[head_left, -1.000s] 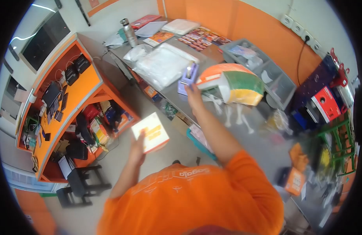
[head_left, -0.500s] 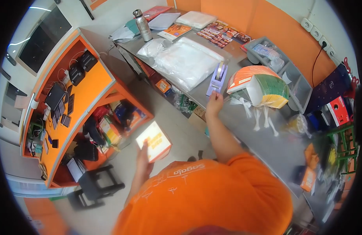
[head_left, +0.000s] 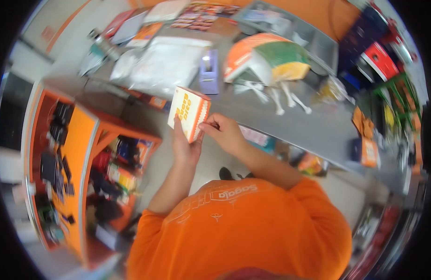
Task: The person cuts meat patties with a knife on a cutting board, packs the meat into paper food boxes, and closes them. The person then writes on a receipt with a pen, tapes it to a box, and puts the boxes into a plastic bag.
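A person in an orange T-shirt (head_left: pixel 243 228), seen from above, has both bare hands at a small white box with orange sides and yellow-orange lettering (head_left: pixel 190 113). The box is held up, tilted, in front of the near edge of a gray metal table (head_left: pixel 332 135). The left hand (head_left: pixel 186 148) grips the box from below, its thumb on the lettered face. The right hand (head_left: pixel 224 133) is at the box's lower right side, with thumb and index finger drawn close together; whether they pinch anything is too small to tell. On the table beyond the box stands a purple tape dispenser (head_left: pixel 209 72). To its left lies a stack of clear plastic bags (head_left: pixel 171 60), with a metal bottle (head_left: pixel 104 45) farther left. To the dispenser's right is an orange, white, green and yellow plastic-wrapped bundle (head_left: pixel 281 58), with white knotted ends trailing toward the person. Behind the bundle sits a gray divided tray (head_left: pixel 318 46). At the table's right are an orange-and-white box (head_left: pixel 369 151) and a green rack (head_left: pixel 400 98). An orange counter (head_left: pixel 77 140), blurred, fills the left side.
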The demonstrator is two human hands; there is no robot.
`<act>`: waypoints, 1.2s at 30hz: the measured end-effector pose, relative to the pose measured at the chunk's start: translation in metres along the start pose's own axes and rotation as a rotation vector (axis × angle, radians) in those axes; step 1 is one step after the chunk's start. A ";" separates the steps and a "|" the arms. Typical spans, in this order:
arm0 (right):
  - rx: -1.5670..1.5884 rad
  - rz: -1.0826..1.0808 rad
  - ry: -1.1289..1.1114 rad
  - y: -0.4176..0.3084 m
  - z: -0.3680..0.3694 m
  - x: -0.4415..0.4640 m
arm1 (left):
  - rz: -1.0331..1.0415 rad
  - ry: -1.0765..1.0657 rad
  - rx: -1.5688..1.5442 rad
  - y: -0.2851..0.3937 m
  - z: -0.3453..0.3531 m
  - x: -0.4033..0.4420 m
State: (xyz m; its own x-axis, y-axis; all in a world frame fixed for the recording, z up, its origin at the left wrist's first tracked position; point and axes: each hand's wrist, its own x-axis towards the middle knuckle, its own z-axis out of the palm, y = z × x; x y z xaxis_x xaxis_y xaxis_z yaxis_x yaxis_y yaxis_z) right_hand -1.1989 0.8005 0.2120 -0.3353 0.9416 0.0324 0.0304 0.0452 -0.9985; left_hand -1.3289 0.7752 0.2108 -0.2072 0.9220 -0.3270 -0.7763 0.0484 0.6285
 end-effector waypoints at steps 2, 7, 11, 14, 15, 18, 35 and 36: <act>-0.071 0.034 0.138 0.002 -0.024 -0.012 | -0.005 -0.114 0.068 -0.024 0.017 -0.001; -0.308 -0.265 0.296 -0.024 -0.092 -0.075 | -0.310 -0.400 0.111 -0.055 0.065 -0.035; -0.630 -0.443 0.309 -0.041 -0.145 -0.137 | -0.663 -0.770 0.200 -0.073 0.099 -0.055; -0.608 -0.770 0.330 -0.050 -0.183 -0.174 | -0.965 -0.889 0.184 -0.103 0.116 -0.064; -0.624 -0.771 0.348 -0.050 -0.199 -0.187 | -1.208 -0.903 0.072 -0.116 0.123 -0.067; -0.844 -0.657 0.495 -0.025 -0.255 -0.228 | -1.206 -0.881 0.163 -0.166 0.150 -0.078; -0.427 0.401 0.846 0.074 -0.556 -0.403 | 0.816 -1.126 1.919 -0.415 0.312 -0.115; -0.352 0.342 0.837 0.078 -0.546 -0.408 | 0.816 -1.274 1.974 -0.418 0.325 -0.146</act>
State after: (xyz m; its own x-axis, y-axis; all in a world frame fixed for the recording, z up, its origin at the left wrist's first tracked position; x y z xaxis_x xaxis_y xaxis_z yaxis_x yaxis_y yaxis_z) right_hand -0.5457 0.6021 0.1450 0.5186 0.8491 -0.1008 0.3274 -0.3061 -0.8939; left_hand -0.7803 0.7451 0.2257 0.8049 0.5836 0.1073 0.5511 -0.8023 0.2291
